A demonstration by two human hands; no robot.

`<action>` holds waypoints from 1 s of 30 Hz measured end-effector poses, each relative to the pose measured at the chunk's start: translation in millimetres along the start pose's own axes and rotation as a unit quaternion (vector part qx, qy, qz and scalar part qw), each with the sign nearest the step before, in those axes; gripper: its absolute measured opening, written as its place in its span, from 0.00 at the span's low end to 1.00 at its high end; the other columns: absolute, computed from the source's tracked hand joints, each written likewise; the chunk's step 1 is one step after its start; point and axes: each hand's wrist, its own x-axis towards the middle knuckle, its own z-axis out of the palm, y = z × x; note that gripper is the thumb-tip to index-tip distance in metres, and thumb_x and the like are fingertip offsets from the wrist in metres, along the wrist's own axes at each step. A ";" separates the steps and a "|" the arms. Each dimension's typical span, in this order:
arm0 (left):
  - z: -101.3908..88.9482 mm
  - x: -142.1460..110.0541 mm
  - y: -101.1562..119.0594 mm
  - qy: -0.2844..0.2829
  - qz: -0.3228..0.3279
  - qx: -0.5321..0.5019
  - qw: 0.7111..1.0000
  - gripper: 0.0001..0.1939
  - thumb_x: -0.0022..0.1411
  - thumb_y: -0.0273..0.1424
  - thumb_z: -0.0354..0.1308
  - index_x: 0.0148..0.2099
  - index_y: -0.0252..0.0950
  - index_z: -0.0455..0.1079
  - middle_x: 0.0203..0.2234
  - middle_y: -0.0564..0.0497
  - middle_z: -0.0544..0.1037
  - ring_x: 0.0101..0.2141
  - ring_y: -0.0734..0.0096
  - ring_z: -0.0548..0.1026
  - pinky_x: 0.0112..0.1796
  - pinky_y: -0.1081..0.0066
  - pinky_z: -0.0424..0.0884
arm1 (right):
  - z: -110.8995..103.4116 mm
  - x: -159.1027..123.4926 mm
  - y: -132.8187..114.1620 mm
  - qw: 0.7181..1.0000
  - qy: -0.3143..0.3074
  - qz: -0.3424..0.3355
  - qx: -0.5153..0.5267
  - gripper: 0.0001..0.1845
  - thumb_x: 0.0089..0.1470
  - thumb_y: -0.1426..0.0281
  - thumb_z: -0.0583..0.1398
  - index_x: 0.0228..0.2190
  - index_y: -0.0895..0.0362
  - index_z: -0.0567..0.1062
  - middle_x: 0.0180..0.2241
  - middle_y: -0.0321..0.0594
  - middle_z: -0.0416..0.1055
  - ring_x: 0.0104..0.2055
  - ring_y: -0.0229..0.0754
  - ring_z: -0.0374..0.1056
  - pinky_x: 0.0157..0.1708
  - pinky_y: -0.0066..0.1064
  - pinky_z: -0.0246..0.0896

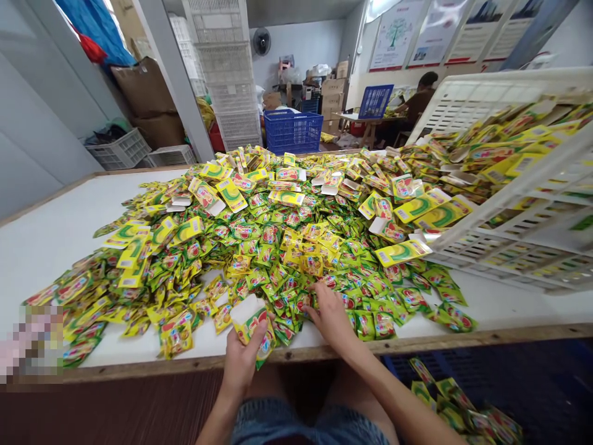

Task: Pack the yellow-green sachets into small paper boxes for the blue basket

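Left hand [244, 358] holds a box [252, 320] under its thumb.

Am counting 1 L hand [243, 355], 1 R hand [331, 309], 1 lg white crate [509, 78], 1 wall fan [262, 41], 4 posters [396, 37], 1 co-worker [419, 105]; boxes [288, 198] & sachets [312, 266] are running to dozens ea., no exact ct. poss.

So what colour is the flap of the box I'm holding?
The flap is white, clearest in the head view.

white tbl [41, 247] w/ wood edge [303, 355] has big pile of pkts [382, 324] & ctns [231, 195], plus white crate [532, 177] at r.
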 end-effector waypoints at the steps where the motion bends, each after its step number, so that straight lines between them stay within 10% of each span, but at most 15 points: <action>1: -0.8 0.0 -1.2 -0.010 0.004 0.003 1.000 0.23 0.49 0.39 0.67 0.43 0.28 0.72 0.34 0.41 0.81 0.38 0.55 0.78 0.40 0.63 0.75 | 0.7 -0.4 0.4 1.000 -0.008 -0.004 -0.008 0.12 0.53 0.73 0.60 0.41 0.57 0.68 0.40 0.45 0.67 0.43 0.49 0.63 0.40 0.39 0.58; 7: -5.8 0.8 -4.0 -0.044 -0.008 -0.018 0.999 0.21 0.50 0.37 0.66 0.43 0.30 0.71 0.35 0.42 0.80 0.37 0.57 0.78 0.41 0.63 0.74 | -20.1 13.1 5.0 0.997 -0.038 -0.038 -0.061 0.07 0.51 0.69 0.62 0.25 0.57 0.70 0.35 0.43 0.69 0.40 0.48 0.62 0.37 0.39 0.56; 15: 14.2 -1.8 -3.7 -0.070 -0.039 -0.002 0.997 0.22 0.47 0.39 0.68 0.41 0.29 0.73 0.33 0.41 0.81 0.35 0.56 0.79 0.41 0.62 0.74 | -26.3 67.8 17.3 0.981 0.030 -0.151 -0.115 0.04 0.55 0.76 0.58 0.35 0.58 0.72 0.52 0.47 0.67 0.55 0.49 0.58 0.56 0.47 0.43; 24: 15.6 2.7 -0.4 -0.111 -0.070 0.017 0.991 0.22 0.47 0.41 0.67 0.40 0.29 0.73 0.35 0.40 0.80 0.35 0.57 0.78 0.38 0.64 0.74 | -31.2 36.1 27.3 0.989 0.128 -0.007 0.078 0.10 0.59 0.66 0.53 0.39 0.58 0.70 0.36 0.46 0.71 0.39 0.46 0.67 0.40 0.38 0.61; 30: 33.0 6.6 0.0 -0.176 -0.156 0.022 0.972 0.24 0.42 0.40 0.70 0.38 0.30 0.71 0.27 0.44 0.79 0.26 0.63 0.77 0.30 0.67 0.73 | -60.0 27.5 -4.4 0.866 -0.020 0.135 0.481 0.17 0.52 0.59 0.60 0.39 0.58 0.70 0.31 0.39 0.71 0.36 0.43 0.67 0.35 0.32 0.64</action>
